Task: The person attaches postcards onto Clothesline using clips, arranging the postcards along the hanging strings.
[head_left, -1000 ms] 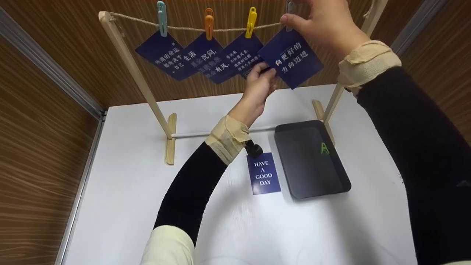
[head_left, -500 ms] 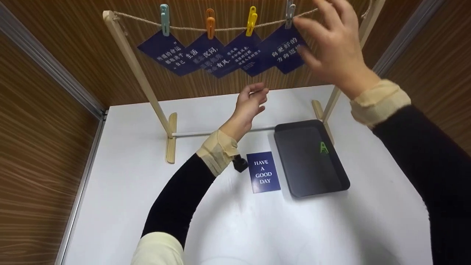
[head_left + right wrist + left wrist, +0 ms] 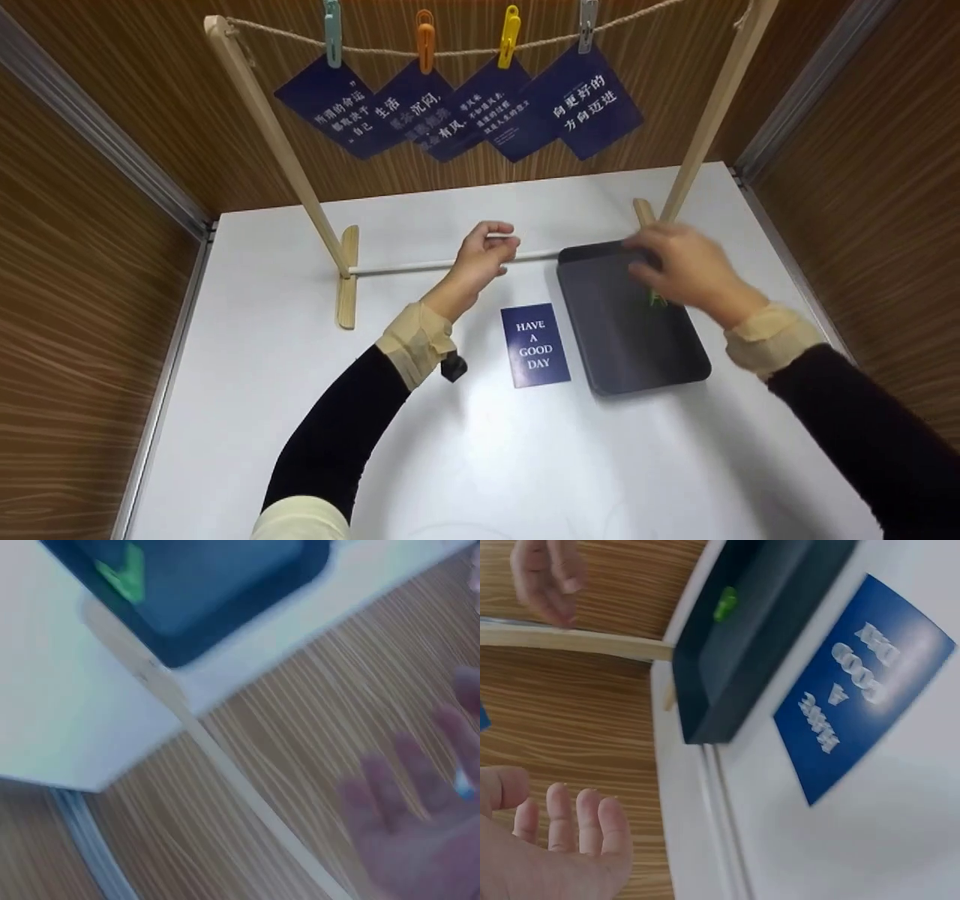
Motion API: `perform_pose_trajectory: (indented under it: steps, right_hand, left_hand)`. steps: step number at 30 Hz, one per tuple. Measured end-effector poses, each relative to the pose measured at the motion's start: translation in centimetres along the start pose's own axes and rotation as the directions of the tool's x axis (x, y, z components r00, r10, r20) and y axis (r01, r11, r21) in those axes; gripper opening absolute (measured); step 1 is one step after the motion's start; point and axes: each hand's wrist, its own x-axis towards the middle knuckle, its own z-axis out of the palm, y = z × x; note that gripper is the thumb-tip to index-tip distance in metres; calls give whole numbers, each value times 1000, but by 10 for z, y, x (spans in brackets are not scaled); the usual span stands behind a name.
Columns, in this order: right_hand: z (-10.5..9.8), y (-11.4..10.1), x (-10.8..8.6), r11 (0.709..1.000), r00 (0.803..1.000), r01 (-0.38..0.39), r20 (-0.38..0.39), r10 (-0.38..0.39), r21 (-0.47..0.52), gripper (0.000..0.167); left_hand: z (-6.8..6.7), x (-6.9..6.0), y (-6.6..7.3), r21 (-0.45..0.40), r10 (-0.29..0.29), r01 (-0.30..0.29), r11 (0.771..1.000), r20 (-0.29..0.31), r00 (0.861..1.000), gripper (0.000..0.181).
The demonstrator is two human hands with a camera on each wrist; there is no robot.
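Note:
My right hand [image 3: 686,266], blurred by motion, is over the far right part of a dark grey tray [image 3: 637,352], just above a green clothespin [image 3: 658,299] lying in it. Its fingers are loosely bent with nothing between them. The left hand [image 3: 480,259] hovers above the table behind a blue card [image 3: 536,367] reading HAVE A GOOD DAY; it holds nothing, fingers relaxed, as the left wrist view also shows. Overhead, a rightmost blue card [image 3: 600,112] hangs by one corner from the rope under a grey clothespin [image 3: 587,26].
A wooden frame [image 3: 281,154] carries the sagging rope [image 3: 465,53]. Three more blue cards hang overlapping beneath teal [image 3: 333,34], orange [image 3: 425,41] and yellow [image 3: 509,36] clothespins. A white rod [image 3: 405,268] joins the frame's feet on the white table.
Both hands have come away from the rightmost hanging card. The right hand has let go of the grey clothespin and dropped to the tray; the left has moved down toward the table.

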Motion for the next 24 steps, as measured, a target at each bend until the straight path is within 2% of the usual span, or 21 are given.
perform_pose_trajectory:
  steps: [2,3,4,5,6,7,9,11,12,13,15,17,19,22,24]
  right_hand:
    - [13,2,-16,997,986,-64,151,70,-39,36]
    - [19,3,-23,994,972,-92,210,103,-62,37]
    - [24,4,-30,990,957,-110,258,129,-85,37]
    - [29,5,-37,987,943,-123,300,148,-101,39]
    - [33,5,-43,984,928,-132,333,164,-116,40]
    - [37,6,-49,982,915,-136,364,175,-130,43]
    - [44,6,-59,981,893,-140,412,183,-131,46]
    - [55,12,-64,983,892,-153,414,183,-103,50]
    - [61,14,-65,983,895,-163,406,184,-86,50]
    - [65,17,-67,982,899,-176,396,187,-66,51]
    - [73,21,-70,979,907,-202,371,197,-27,52]
    - [80,23,-71,976,913,-216,353,206,-11,53]
    - [85,23,-72,975,911,-223,356,207,4,55]
    - [93,23,-71,974,909,-227,365,201,28,56]
    - [97,24,-70,971,906,-235,373,200,50,56]
  left_hand:
    - [-2,-7,-12,140,15,-22,990,50,999,28]
    - [-2,-12,-18,242,18,-38,970,86,996,29]
    - [-2,-16,-22,354,15,-58,933,124,992,32]
    - [-1,-21,-27,466,7,-82,881,161,987,35]
    - [0,-26,-30,571,-8,-106,814,194,981,38]
    - [2,-31,-33,665,-32,-128,736,222,974,41]
    - [6,-42,-37,796,-83,-161,583,256,963,48]
    - [11,-43,-44,873,-101,-199,446,270,958,54]
    - [13,-42,-47,897,-105,-217,385,276,955,57]
    - [16,-42,-51,915,-110,-234,328,283,953,59]
    - [21,-41,-57,935,-117,-267,232,300,947,63]
    - [26,-40,-63,946,-125,-286,152,306,944,69]
    - [29,-39,-67,953,-142,-291,88,301,943,76]
    - [33,-38,-71,958,-163,-286,9,284,945,87]
    - [36,-37,-74,958,-172,-285,-34,275,946,93]
